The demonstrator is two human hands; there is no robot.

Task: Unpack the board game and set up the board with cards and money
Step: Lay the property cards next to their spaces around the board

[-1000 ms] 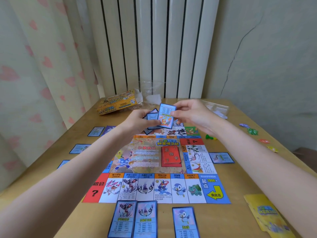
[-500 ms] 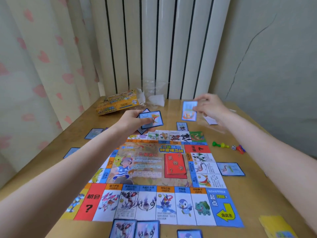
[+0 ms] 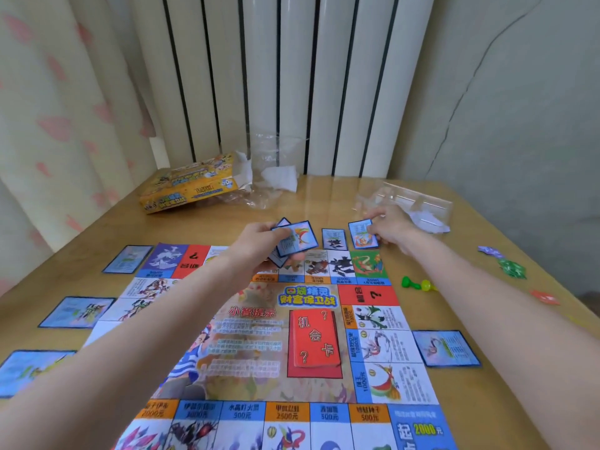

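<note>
- Colourful paper game board (image 3: 282, 345) lies flat on the tan wooden table (image 3: 480, 401), printed squares running round its edge.
- Red stack of chance cards (image 3: 314, 339) sits on the red rectangle near the board's middle.
- Left hand (image 3: 259, 243) is raised over the board's far edge, fingers curled round a small fan of blue-bordered cards (image 3: 293, 240), thumb on top.
- Right hand (image 3: 388, 224) is low at the table just beyond the board's far right corner, fingertips pinching a single blue-bordered card (image 3: 363, 234); whether the card's lower edge touches the table I cannot tell.
- Another blue-bordered card with a dark figure (image 3: 334, 239) lies flat just left of that one, beside the board's far edge.
- More blue-bordered cards lie outside the board: one off the right side (image 3: 446, 348), three down the left side (image 3: 128, 258) (image 3: 76, 311) (image 3: 27, 371).
- Yellow cardboard game box (image 3: 188, 185) rests at the far left of the table, crumpled clear plastic wrap (image 3: 269, 177) beside it.
- Clear plastic tray (image 3: 412, 201) lies behind the right hand.
- Green and yellow pawns (image 3: 417, 283) lie right of the board; small coloured tokens (image 3: 511, 267) are scattered nearer the table's right edge.
</note>
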